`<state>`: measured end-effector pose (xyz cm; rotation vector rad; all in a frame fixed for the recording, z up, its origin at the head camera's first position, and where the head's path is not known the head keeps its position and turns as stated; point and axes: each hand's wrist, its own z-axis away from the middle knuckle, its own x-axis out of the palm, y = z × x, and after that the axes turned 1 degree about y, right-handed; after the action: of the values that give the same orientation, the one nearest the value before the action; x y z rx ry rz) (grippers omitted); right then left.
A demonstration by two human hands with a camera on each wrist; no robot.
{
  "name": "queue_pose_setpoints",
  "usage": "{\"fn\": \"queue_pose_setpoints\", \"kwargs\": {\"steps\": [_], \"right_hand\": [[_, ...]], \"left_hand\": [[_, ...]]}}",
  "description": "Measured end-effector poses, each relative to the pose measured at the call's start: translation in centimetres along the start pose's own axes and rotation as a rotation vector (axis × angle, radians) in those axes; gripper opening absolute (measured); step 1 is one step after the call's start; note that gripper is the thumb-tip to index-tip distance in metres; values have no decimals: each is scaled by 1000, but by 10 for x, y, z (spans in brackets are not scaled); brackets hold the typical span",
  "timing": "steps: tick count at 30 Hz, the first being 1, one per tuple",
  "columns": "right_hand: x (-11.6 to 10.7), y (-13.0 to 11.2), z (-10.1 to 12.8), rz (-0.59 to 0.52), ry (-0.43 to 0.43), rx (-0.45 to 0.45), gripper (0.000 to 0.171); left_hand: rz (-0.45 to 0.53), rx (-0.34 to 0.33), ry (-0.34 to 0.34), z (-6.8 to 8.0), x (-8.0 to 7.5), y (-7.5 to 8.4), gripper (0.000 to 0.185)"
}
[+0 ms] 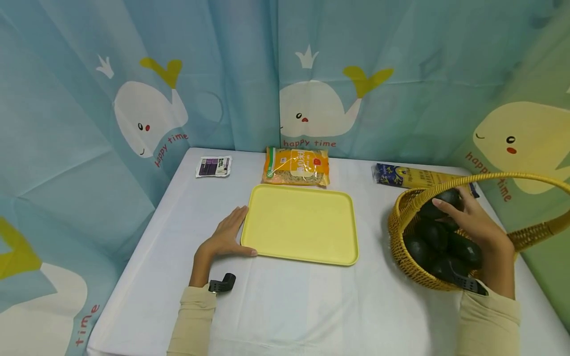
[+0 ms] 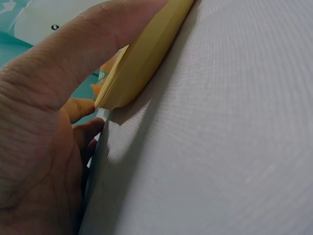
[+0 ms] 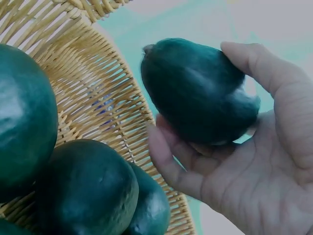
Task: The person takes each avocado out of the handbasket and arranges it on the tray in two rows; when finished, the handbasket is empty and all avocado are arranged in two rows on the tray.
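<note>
My left hand (image 1: 227,235) rests at the near left corner of a yellow tray (image 1: 300,225). Its fingers lie along the left edge and the thumb along the near edge; the left wrist view shows the thumb against the tray's side. At the right, my right hand (image 1: 478,222) reaches under the handle of a wicker basket (image 1: 397,252). It grips a dark green avocado (image 3: 195,90) between thumb and fingers, raised over the basket's rim in the right wrist view. Several more avocados (image 3: 88,186) lie inside the basket.
An orange bag of grain (image 1: 296,168) lies behind the tray. A small white and purple packet (image 1: 213,166) is at the back left. Behind the basket lies a blue and yellow long package (image 1: 409,176). The basket's tall handle (image 1: 503,176) arches over my right hand.
</note>
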<state>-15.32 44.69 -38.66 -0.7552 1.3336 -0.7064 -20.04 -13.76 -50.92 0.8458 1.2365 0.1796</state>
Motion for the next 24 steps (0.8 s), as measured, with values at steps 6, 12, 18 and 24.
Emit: {"fn": "queue_pose_setpoints", "kwargs": {"steps": [6, 12, 18, 24], "right_hand": [[0, 4, 8, -128, -10, 16, 41], [1, 7, 20, -358, -9, -21, 46], [4, 9, 33, -351, 18, -47, 47], [9, 6, 44, -216, 35, -139, 54]], "left_hand": [[0, 5, 2, 0, -1, -1, 130], [-1, 7, 0, -1, -2, -1, 130], [2, -2, -9, 0, 0, -1, 130], [6, -7, -10, 0, 0, 0, 131]]}}
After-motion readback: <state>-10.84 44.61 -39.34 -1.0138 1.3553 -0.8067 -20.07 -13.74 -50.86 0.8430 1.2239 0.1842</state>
